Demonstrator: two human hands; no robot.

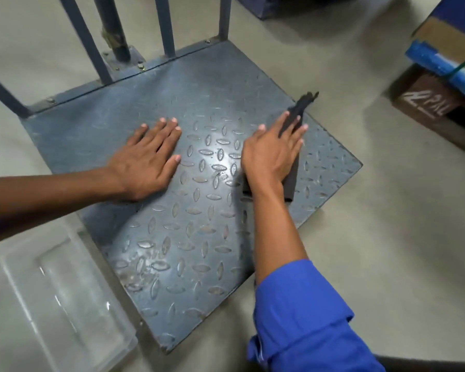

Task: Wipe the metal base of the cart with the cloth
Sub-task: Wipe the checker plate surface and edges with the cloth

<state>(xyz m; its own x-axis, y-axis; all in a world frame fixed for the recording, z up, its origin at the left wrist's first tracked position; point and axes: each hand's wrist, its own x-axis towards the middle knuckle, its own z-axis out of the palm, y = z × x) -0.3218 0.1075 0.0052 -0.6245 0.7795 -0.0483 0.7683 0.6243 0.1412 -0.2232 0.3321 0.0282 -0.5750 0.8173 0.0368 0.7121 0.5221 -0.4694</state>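
Note:
The cart's metal base [172, 237] is a grey-blue tread plate lying on the floor, filling the middle of the view. My left hand [148, 157] rests flat on the plate with fingers spread and nothing in it. My right hand [274, 154] presses a dark cloth [301, 108] onto the plate near its right edge. The cloth sticks out past my fingertips and below my palm; the rest is hidden under the hand.
Blue-grey upright bars of the cart [167, 25] rise at the plate's far edge. A clear plastic box [65, 304] sits on the floor at lower left. Cardboard boxes with blue tape [446, 63] stand at upper right. Pale floor [387, 210] surrounds the plate.

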